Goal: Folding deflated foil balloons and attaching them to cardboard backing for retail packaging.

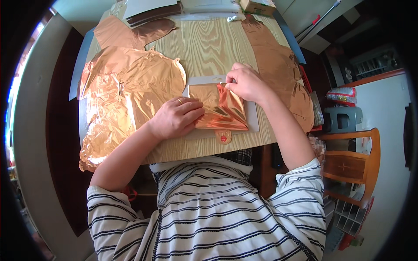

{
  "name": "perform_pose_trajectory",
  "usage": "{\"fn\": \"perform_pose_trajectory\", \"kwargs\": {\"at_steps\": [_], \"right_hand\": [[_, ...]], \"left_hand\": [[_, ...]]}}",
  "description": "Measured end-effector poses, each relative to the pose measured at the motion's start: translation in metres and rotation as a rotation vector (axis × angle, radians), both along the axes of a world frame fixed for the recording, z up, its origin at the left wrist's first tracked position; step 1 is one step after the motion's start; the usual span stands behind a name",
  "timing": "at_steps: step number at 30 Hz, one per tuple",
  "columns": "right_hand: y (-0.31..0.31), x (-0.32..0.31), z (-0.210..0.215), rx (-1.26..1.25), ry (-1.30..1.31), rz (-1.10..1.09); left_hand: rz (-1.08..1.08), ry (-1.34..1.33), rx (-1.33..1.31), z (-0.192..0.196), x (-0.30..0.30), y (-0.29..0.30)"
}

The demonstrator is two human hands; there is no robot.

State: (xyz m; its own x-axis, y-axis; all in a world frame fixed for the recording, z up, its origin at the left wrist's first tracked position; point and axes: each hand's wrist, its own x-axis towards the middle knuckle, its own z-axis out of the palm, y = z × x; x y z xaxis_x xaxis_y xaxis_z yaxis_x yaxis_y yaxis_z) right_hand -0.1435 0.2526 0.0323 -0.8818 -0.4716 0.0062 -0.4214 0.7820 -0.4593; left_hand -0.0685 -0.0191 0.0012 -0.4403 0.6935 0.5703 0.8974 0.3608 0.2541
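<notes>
A folded copper-coloured foil balloon (217,108) lies on a pale grey backing card (253,114) near the table's front edge. Below its lower edge sticks out a small foil tab with a red mark (224,138). My left hand (178,116) lies over the balloon's left side, fingers resting on the foil and a ring on one of them. At the upper right, my right hand (246,82) pinches the balloon's top edge, thumb against fingers. Flat, unfolded foil balloons (143,71) cover the table's left side, close to my left forearm.
More flat foil balloons (278,61) line the table's right side and hang over its edge. At the back are a stack of cards (152,11), clear plastic sleeves (211,9) and a cardboard box (257,6). A wooden chair (348,167) and grey stool (344,119) stand right.
</notes>
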Motion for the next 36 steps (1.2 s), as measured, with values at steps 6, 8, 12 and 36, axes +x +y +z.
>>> {"fn": "perform_pose_trajectory", "kwargs": {"at_steps": [6, 8, 12, 36], "right_hand": [[0.002, -0.007, 0.001, 0.001, -0.099, 0.051], [0.001, -0.007, 0.002, 0.003, -0.083, 0.080], [-0.008, -0.004, 0.014, 0.117, -0.057, 0.092], [0.038, -0.231, -0.014, 0.212, 0.421, -0.167]], "left_hand": [[0.032, 0.079, -0.038, 0.004, 0.009, 0.004], [0.039, 0.104, -0.058, 0.005, 0.010, 0.007], [0.045, 0.124, -0.090, 0.011, 0.015, 0.011], [0.102, 0.025, -0.071, 0.010, 0.013, 0.015]]}}
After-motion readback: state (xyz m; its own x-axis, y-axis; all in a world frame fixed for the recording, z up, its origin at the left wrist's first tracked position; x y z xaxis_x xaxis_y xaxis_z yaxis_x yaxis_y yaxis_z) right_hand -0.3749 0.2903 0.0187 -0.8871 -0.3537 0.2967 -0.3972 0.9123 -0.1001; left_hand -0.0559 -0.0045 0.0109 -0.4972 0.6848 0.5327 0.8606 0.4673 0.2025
